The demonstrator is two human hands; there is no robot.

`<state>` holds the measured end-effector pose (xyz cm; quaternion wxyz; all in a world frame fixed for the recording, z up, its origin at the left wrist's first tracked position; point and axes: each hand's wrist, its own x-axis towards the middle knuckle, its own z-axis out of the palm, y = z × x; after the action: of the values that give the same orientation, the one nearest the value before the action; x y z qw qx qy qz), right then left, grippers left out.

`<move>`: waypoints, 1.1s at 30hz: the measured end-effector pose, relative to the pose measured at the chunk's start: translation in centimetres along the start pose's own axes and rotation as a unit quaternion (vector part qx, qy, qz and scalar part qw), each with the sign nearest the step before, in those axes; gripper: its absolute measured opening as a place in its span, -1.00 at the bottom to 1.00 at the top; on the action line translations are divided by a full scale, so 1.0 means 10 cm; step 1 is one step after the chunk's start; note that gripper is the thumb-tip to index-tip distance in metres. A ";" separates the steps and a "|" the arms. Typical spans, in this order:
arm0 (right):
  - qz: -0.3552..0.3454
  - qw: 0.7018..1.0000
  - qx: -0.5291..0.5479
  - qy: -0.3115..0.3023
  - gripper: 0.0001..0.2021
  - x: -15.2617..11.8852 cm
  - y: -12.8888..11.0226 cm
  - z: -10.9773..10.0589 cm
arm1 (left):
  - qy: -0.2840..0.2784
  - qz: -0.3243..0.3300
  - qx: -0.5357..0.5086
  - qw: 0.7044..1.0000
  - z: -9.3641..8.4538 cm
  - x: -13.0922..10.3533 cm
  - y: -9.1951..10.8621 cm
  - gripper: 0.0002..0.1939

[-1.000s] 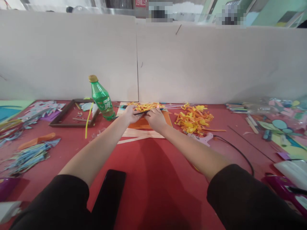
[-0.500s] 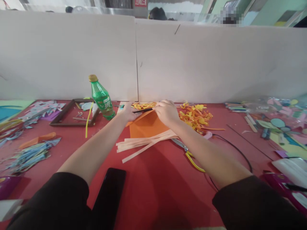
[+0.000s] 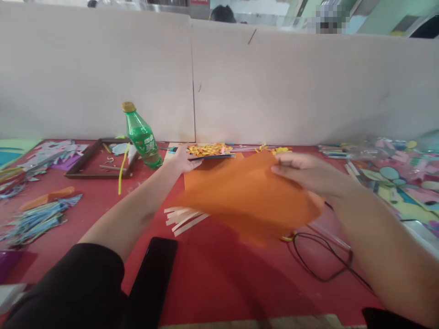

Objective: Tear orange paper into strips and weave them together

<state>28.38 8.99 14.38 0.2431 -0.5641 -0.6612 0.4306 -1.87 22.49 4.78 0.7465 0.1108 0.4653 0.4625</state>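
Observation:
My right hand (image 3: 303, 171) pinches the edge of an orange sheet of paper (image 3: 247, 196), which is blurred by motion and hangs over the middle of the table. My left hand (image 3: 185, 161) grips the left end of a dark-edged flat board (image 3: 214, 157), tilted up slightly. Yellow and orange paper pieces (image 3: 207, 149) cover the board's top. Below it lies more orange paper (image 3: 190, 181). Several pale paper strips (image 3: 187, 219) stick out from under the held sheet. Part of my left fingers is hidden beneath the board.
A green bottle (image 3: 142, 137) leans behind my left forearm, beside a brown frame (image 3: 78, 171). A black phone (image 3: 154, 274) lies near the front. A dark cord (image 3: 322, 274) loops at right. Paper scraps (image 3: 394, 183) and blue strips (image 3: 44, 219) lie at the sides. A white partition (image 3: 274, 87) stands behind.
My right hand has left the board and moved right, lifting an orange sheet towards me. That sheet now covers the pliers-like tool and part of the pale strips. My left hand keeps its hold.

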 end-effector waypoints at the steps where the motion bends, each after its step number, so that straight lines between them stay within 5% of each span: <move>1: 0.030 0.999 0.013 -0.021 -0.68 0.03 0.10 0.01 | 0.010 -0.001 0.003 1.000 0.01 0.02 0.00 -0.65; 5: 0.020 0.993 -0.071 -0.088 -0.77 0.18 0.40 0.20 | 0.038 0.001 0.020 0.999 0.02 0.03 -0.03 -0.58; 10: -0.127 0.932 -0.270 -0.205 -0.79 0.17 0.54 0.70 | 0.047 0.009 0.032 0.998 0.02 0.01 -0.04 -0.55; 15: -0.203 0.893 -0.340 -0.213 -0.83 0.17 0.59 1.08 | 0.048 0.011 0.039 0.998 0.03 -0.01 -0.05 -0.52; 21: -0.239 0.898 -0.361 -0.076 -0.70 0.61 0.48 1.07 | 0.049 0.010 0.042 0.998 0.01 0.01 -0.07 -0.50; 26: -0.225 0.890 -0.385 -0.099 -0.76 0.96 0.59 1.15 | 0.051 0.015 0.044 0.998 0.00 -0.01 -0.09 -0.49; 33: -0.252 0.861 -0.420 -0.137 -0.88 1.01 0.66 1.19 | 0.044 0.018 0.041 0.998 0.02 -0.02 -0.09 -0.54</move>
<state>19.88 15.04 1.03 -0.0102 -0.3617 -0.9259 0.1088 -1.22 21.92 4.47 0.7120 0.1295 0.5139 0.4607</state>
